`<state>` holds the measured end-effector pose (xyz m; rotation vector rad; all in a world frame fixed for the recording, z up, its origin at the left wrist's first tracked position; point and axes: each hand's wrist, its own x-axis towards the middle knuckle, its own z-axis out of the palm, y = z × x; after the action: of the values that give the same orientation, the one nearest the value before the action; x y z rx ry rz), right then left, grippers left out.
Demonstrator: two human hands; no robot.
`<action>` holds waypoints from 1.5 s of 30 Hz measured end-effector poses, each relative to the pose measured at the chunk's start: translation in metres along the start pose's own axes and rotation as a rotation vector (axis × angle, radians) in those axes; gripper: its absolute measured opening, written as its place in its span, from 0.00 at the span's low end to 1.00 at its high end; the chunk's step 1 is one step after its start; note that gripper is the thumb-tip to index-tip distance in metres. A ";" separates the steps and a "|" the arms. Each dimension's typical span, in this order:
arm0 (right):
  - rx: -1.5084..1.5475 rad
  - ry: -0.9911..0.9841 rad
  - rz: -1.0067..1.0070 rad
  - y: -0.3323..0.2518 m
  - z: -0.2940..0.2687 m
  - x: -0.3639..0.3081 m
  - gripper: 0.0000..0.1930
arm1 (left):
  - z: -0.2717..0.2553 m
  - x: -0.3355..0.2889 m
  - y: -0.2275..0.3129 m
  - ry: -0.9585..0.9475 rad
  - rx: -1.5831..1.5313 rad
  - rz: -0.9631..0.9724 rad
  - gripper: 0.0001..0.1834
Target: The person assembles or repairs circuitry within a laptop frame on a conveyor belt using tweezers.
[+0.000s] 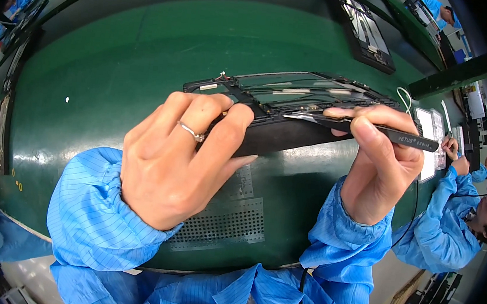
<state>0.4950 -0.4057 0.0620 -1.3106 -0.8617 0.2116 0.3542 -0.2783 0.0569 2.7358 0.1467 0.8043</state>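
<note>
A black flat electronic device frame (297, 145) is tilted up off the green bench, its inner side showing thin rails, strips and small parts. My left hand (176, 151), with a ring on one finger, grips the frame's near left edge; the fingertips reach over onto its inner side. Black tweezers (412, 139) are pinched between the thumb and fingers of my right hand (380, 165). Their pale tips point left and lie close to the frame's near inner edge; whether they touch it I cannot tell. Some right fingers are hidden behind the frame.
A similar black device (363, 31) lies at the back right of the green bench (109, 80). A perforated strip (222, 223) is under my hands. Small yellow rings (20, 186) lie at the left. A co-worker in blue (444, 230) sits at the right, near a clear plastic tray (438, 127).
</note>
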 end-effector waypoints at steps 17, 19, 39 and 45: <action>-0.647 -0.207 -0.759 -0.003 0.007 -0.026 0.18 | 0.003 -0.009 -0.004 0.079 0.055 0.033 0.25; -0.667 -0.187 -0.739 -0.003 0.009 -0.027 0.18 | -0.002 -0.008 -0.001 0.010 0.008 -0.016 0.23; -0.600 -0.157 -0.582 -0.022 -0.021 -0.032 0.15 | 0.001 0.015 -0.016 0.180 0.376 0.299 0.06; -0.646 -0.136 -0.524 -0.017 -0.038 -0.038 0.14 | -0.042 0.033 -0.050 0.188 0.712 0.300 0.09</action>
<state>0.4885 -0.4620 0.0609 -1.6108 -1.4293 -0.4309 0.3582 -0.2147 0.0924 3.3909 0.0676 1.2988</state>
